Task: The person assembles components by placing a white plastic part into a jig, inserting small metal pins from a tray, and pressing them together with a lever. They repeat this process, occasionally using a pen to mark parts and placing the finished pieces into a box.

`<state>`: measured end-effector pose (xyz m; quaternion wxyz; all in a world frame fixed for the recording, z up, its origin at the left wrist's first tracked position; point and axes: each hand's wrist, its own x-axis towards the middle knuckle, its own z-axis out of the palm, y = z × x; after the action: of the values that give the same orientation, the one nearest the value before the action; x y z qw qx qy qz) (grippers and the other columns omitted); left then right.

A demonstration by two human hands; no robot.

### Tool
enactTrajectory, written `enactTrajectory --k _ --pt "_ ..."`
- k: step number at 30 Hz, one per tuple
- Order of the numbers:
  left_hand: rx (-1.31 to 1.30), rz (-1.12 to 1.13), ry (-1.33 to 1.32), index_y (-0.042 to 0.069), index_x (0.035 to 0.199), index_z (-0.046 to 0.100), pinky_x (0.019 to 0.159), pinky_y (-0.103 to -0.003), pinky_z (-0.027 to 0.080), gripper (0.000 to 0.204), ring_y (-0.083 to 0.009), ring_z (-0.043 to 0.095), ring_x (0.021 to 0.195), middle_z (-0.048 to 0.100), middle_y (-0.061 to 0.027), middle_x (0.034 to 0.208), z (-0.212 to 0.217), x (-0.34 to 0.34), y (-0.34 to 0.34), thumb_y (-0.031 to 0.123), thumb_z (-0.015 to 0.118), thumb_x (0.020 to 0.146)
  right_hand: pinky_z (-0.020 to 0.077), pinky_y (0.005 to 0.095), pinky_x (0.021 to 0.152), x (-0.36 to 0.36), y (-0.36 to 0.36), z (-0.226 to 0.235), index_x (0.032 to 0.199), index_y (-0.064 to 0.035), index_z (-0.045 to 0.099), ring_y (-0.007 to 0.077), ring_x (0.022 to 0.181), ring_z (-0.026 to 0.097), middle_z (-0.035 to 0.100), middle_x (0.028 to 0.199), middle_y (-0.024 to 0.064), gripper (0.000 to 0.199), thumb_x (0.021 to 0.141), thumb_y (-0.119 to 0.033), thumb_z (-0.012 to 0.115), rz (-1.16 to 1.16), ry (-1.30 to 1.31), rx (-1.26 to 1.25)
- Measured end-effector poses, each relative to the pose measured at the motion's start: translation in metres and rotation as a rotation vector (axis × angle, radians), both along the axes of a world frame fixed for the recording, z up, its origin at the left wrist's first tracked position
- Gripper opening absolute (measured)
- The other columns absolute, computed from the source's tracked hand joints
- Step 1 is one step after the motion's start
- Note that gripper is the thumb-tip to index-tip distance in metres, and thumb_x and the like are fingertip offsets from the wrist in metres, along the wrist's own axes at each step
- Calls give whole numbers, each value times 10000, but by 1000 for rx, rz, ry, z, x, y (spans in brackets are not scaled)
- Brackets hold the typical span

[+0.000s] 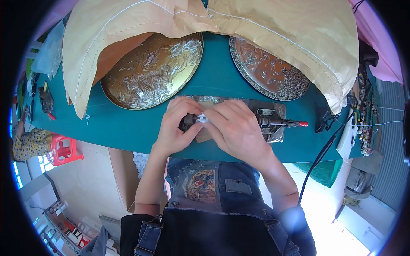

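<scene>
My left hand (176,123) and my right hand (235,127) meet over a metal bench fixture (267,106) on the green table. Thumbs and fingers of both pinch a small white piece (202,118), apparently plastic, whose exact kind I cannot make out. My fingers partly cover it and the fixture's left end. Beneath it, a tan pad (204,135) shows between the hands. At the fixture's right end, beside my right hand, a clamp with a red-tipped lever (302,124) points right.
Beyond my hands stand a round gold tray (128,104) of thin, shiny rod-like pieces and a round tray (256,87) of small metal parts. Brown paper (294,25) overhangs both. A black cable (318,160) drops over the right table edge. A red stool (66,149) stands at left.
</scene>
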<state>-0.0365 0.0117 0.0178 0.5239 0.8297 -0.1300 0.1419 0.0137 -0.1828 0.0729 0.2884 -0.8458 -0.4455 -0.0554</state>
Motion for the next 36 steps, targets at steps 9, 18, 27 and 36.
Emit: enactTrajectory --k 9,18,27,36 --pt "-4 -16 2 63 948 652 917 -409 412 259 -307 607 969 657 -90 959 1 2 -5 10 739 710 539 401 771 60 -57 12 1018 -49 717 325 852 687 701 914 119 195 868 -172 735 -402 50 94" --pt "42 -33 14 72 971 675 914 -397 395 262 -294 589 964 634 -83 963 0 1 -2 20 727 719 548 399 787 102 -105 -3 1023 -119 730 284 887 718 745 913 87 205 870 -253 704 -683 221 -316" --pt "67 -28 17 49 953 689 909 -376 430 205 -273 632 950 671 -84 945 1 1 0 31 736 754 545 399 798 96 -29 21 1027 -89 714 271 908 707 724 934 100 212 870 -231 707 -427 82 -288" --pt "26 -22 23 65 931 664 914 -377 391 190 -288 571 948 612 -79 931 1 0 -3 50 714 749 554 448 768 98 88 -18 903 -68 725 325 879 683 664 890 120 129 824 -164 690 -39 -14 -209"
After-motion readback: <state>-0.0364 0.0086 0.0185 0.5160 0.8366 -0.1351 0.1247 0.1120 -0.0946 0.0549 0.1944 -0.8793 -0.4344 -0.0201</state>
